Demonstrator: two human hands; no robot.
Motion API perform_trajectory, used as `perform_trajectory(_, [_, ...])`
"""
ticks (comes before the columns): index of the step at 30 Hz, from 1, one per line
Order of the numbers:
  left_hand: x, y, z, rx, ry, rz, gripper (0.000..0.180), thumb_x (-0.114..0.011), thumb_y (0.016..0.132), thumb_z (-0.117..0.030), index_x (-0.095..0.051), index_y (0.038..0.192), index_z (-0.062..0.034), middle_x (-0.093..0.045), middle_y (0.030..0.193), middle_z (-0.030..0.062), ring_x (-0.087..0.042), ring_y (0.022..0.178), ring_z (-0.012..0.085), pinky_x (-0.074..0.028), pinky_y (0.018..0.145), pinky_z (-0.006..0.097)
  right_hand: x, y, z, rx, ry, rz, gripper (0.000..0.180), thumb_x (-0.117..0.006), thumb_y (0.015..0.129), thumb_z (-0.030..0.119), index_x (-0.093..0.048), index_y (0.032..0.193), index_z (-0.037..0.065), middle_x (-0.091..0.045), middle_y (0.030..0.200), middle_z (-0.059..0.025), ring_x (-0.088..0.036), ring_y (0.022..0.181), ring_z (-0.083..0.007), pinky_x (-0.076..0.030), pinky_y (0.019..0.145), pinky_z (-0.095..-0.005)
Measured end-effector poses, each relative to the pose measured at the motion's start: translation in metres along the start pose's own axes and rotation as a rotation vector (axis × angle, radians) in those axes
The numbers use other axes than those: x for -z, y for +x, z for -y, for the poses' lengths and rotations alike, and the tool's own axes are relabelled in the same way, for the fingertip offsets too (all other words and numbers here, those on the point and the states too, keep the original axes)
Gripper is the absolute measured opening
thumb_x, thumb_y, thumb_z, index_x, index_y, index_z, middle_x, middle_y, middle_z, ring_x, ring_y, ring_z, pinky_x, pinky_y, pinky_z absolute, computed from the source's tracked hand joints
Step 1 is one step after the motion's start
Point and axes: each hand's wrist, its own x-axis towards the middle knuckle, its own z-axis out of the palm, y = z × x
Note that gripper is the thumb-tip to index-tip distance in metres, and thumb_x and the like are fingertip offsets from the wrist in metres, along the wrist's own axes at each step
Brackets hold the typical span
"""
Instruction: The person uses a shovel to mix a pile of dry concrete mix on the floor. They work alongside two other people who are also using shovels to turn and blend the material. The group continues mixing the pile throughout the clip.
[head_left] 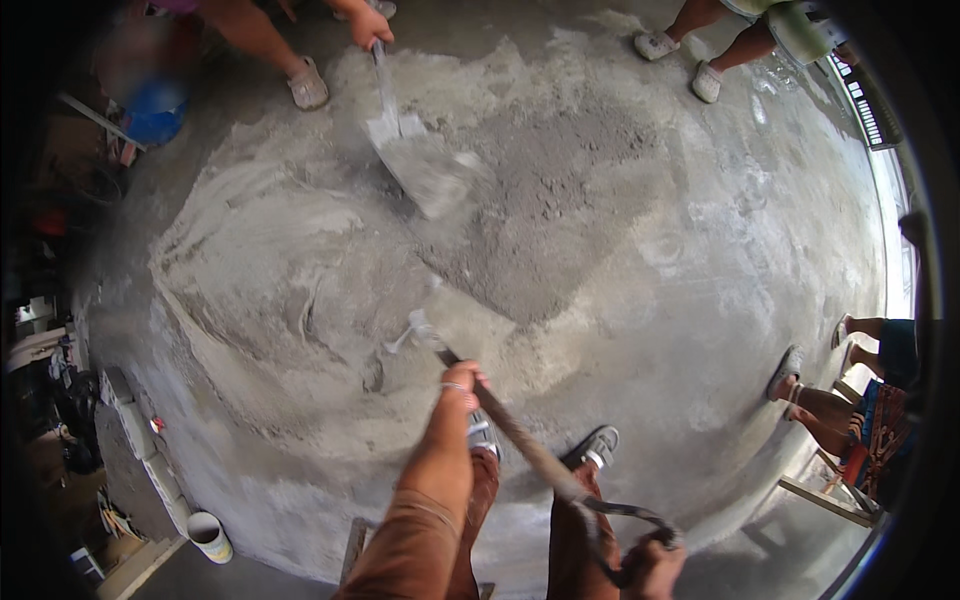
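Observation:
With both hands I hold a long-handled shovel [525,440] slanting across the lower middle. My left hand [463,380] is closed round the shaft low down, near the metal socket. At the lower right my right hand [655,570] is wrapped round the looped end grip. The shovel's blade is hard to make out against the grey powder at the edge of the spread-out pile [560,220]. Opposite me, a co-worker's hand [370,28] grips another shovel [400,160], its blade in the pile and smeared by motion.
A co-worker's foot in a clog [308,85] stands at the pile's far left. Another person's clogs [657,45] are at the far right. Someone sits at the right edge, a sandalled foot [787,372] forward. A white bucket [209,537] stands lower left, near blocks [160,475].

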Motion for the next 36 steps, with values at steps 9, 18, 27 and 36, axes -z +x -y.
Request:
perform_trajectory(9, [0.042, 0.001, 0.046, -0.034, 0.199, -0.139, 0.008, -0.059, 0.083, -0.006, -0.053, 0.08, -0.0032, -0.051, 0.06, 0.0078, -0.05, 0.047, 0.0195, -0.047, 0.047, 0.036, 0.047, 0.018, -0.053, -0.233, 0.076, -0.02, 0.007, -0.053, 0.076, 0.003, -0.052, 0.069, 0.002, -0.052, 0.055, -0.0066, -0.053, 0.041, -0.0186, -0.045, 0.037, -0.0328])
perform_trajectory(18, [0.048, -0.125, 0.113, -0.237, 0.498, -0.21, 0.035, -0.071, 0.074, -0.01, -0.052, 0.099, 0.0065, -0.063, 0.085, 0.0168, -0.063, 0.067, 0.0294, -0.053, 0.063, 0.04, 0.205, 0.011, -0.13, -0.568, 0.192, -0.144, 0.008, -0.059, 0.083, 0.005, -0.052, 0.081, 0.001, -0.051, 0.058, -0.0094, -0.051, 0.04, -0.0226, -0.046, 0.035, -0.0385])
perform_trajectory(27, [-0.012, -0.242, 0.089, -0.636, 0.811, -0.286, 0.051, -0.079, 0.072, -0.013, -0.045, 0.104, 0.0075, -0.062, 0.095, 0.0225, -0.064, 0.083, 0.033, -0.053, 0.08, 0.037, 0.245, 0.039, -0.148, -0.909, 0.341, 0.167, 0.018, -0.054, 0.096, 0.017, -0.051, 0.1, 0.0, -0.053, 0.066, -0.0108, -0.049, 0.04, -0.021, -0.046, 0.035, -0.0352])
perform_trajectory(36, [0.015, -0.194, 0.138, -0.083, 0.034, -0.059, 0.01, -0.063, 0.081, -0.006, -0.054, 0.076, -0.003, -0.05, 0.061, 0.007, -0.051, 0.05, 0.0229, -0.048, 0.049, 0.037, 0.256, -0.017, -0.074, -0.21, 0.238, 0.022, 0.005, -0.058, 0.083, 0.006, -0.054, 0.086, 0.007, -0.051, 0.057, -0.0043, -0.05, 0.043, -0.0162, -0.041, 0.037, -0.0316])
